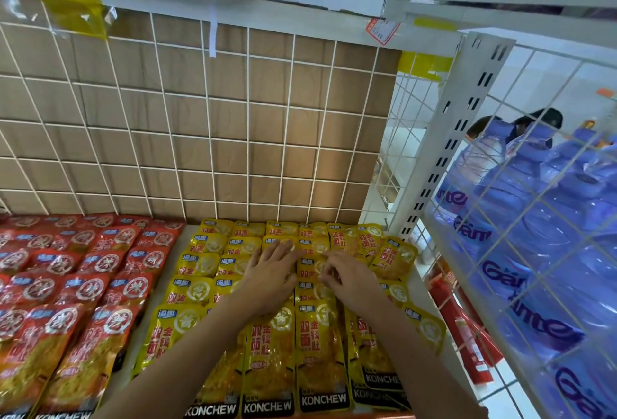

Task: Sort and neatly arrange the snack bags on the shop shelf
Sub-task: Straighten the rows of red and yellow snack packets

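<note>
Yellow snack bags point(320, 348) lie in overlapping rows on the right half of the white shelf point(152, 301). Red snack bags point(76, 285) fill the left half in similar rows. My left hand point(270, 271) lies flat with straight fingers on the yellow bags in the middle rows. My right hand point(344, 276) is just to its right, its fingers bent down onto the top edge of a yellow bag; whether it pinches that bag I cannot tell. One yellow bag point(394, 258) at the far right sits tilted.
A white wire grid over a brown wood-look back panel point(200, 124) rises behind the bags. A white slotted upright point(450, 138) and wire side panel stand on the right, with purple water bottles point(534, 218) behind. Red packs point(464, 328) hang below right.
</note>
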The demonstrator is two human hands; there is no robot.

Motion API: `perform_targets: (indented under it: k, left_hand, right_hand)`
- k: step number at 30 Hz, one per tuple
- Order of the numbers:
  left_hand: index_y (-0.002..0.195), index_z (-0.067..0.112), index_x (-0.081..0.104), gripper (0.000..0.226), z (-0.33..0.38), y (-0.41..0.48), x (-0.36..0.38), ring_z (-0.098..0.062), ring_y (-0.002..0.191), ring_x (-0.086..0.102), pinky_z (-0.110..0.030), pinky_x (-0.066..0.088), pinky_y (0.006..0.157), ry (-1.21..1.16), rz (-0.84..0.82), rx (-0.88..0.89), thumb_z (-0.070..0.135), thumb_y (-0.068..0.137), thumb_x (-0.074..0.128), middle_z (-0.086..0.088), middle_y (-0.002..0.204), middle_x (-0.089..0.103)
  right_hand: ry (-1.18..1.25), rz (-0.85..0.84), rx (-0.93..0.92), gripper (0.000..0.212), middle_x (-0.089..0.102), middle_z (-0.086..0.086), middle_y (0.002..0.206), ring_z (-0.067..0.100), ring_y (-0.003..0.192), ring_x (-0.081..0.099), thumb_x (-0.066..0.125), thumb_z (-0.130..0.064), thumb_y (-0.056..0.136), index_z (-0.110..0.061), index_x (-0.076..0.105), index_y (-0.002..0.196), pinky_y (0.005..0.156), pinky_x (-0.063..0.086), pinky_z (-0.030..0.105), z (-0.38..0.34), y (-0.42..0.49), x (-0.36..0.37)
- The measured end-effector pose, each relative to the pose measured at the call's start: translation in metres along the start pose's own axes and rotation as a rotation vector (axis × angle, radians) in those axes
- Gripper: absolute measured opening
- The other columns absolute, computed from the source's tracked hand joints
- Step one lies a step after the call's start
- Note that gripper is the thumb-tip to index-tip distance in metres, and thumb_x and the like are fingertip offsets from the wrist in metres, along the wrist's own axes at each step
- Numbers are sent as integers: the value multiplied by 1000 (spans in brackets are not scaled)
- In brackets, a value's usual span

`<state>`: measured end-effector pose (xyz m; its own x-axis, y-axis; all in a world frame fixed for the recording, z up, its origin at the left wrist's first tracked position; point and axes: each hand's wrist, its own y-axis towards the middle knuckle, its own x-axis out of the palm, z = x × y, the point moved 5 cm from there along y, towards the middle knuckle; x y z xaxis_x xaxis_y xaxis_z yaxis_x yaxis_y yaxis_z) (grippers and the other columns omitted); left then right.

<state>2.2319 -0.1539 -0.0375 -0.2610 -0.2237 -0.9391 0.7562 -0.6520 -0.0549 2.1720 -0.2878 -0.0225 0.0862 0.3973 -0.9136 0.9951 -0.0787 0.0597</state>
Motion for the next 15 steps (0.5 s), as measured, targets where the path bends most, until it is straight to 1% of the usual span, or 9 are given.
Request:
perform_targets:
  k: [5,7,9,12,13,15]
  left_hand:
    - [146,33,20,47,-2,0,0,-13,145,-3,-41,-2,117,-20,16,2,28,100,26,10,157,7]
    - [145,34,24,45,-3,2,0,-12,144,1,-39,-2,117,-57,25,1,27,101,25,11,156,11]
    - [143,34,30,43,-4,4,-2,-11,144,5,-37,1,116,-111,31,-3,26,101,24,11,155,17]
    - [137,33,40,48,-7,6,-8,-12,141,18,-35,8,114,-191,78,3,33,95,18,10,150,30]
    - [135,32,43,47,-8,7,-10,-12,139,23,-34,11,112,-201,96,21,33,94,20,10,147,35]
    - [134,31,45,38,-4,8,-13,-12,135,31,-33,16,111,-210,94,76,27,98,34,10,142,41]
  right_hand:
    - [-11,22,-1,18,46,-8,139,10,126,43,52,-34,93,-17,58,90,102,35,29,0,-1,-1]
    - [-15,26,-1,19,46,-7,139,10,127,42,52,-34,93,-16,58,92,101,34,28,-1,-1,-2]
    - [-14,37,-1,19,48,-6,137,12,124,46,52,-34,93,-15,58,93,99,36,28,-2,-2,-4]
    - [8,127,-8,17,54,-4,124,16,108,55,54,-31,92,-14,58,94,84,44,27,-6,-7,-10]
    - [23,186,-21,16,57,-4,118,16,102,58,56,-29,91,-14,59,93,78,44,25,-7,-10,-13]
    - [39,282,-45,13,60,-3,101,14,89,57,62,-26,87,-14,62,87,70,40,22,-9,-17,-20]
